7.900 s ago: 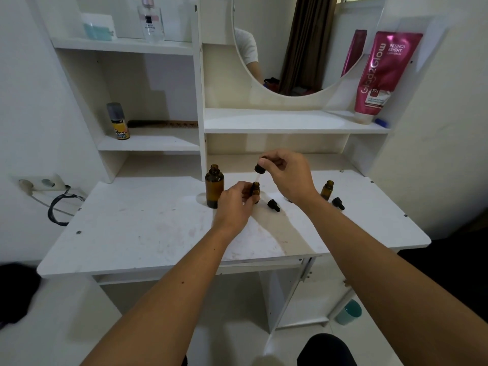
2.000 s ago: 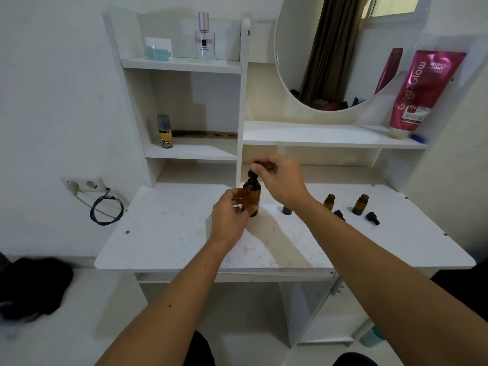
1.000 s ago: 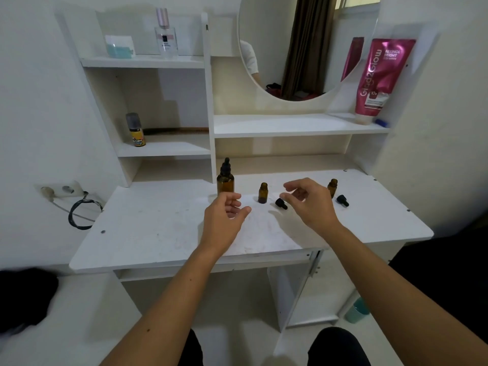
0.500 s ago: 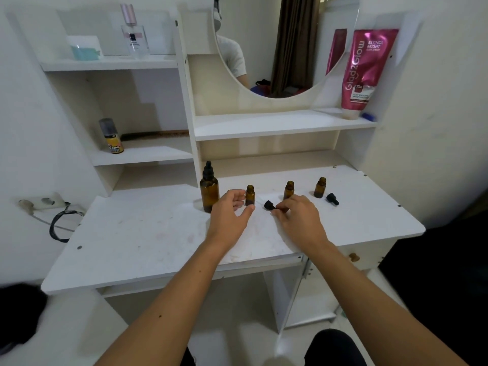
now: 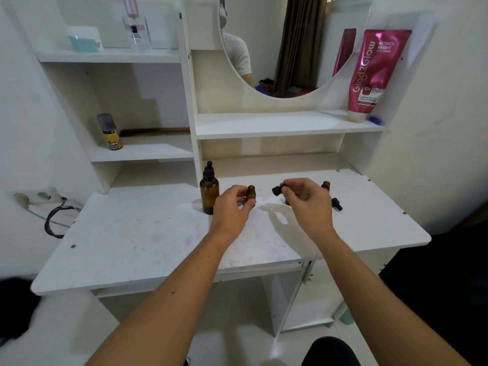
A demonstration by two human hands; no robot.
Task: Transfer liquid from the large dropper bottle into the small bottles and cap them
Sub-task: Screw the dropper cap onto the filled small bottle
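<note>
Your left hand [image 5: 233, 204] holds the small amber glass bottle [image 5: 251, 193] beside the large amber dropper bottle [image 5: 209, 192]; your right hand [image 5: 306, 198] fingers pinch the light black cap [image 5: 276, 190]. The glass is slippery, so grip its body.

On the white vanity table [image 5: 137, 233], the large dropper bottle [image 5: 209, 192] stands capped and upright; just to its right my left hand [image 5: 232, 207] grips an open small amber bottle [image 5: 251, 192]. Further right of the large bottle my right hand [image 5: 307, 200] pinches a black dropper cap [image 5: 276, 190] above the tabletop. Beyond that hand, farthest from the large bottle, stand another small bottle [image 5: 326, 185] and a loose black cap [image 5: 337, 203].
</note>
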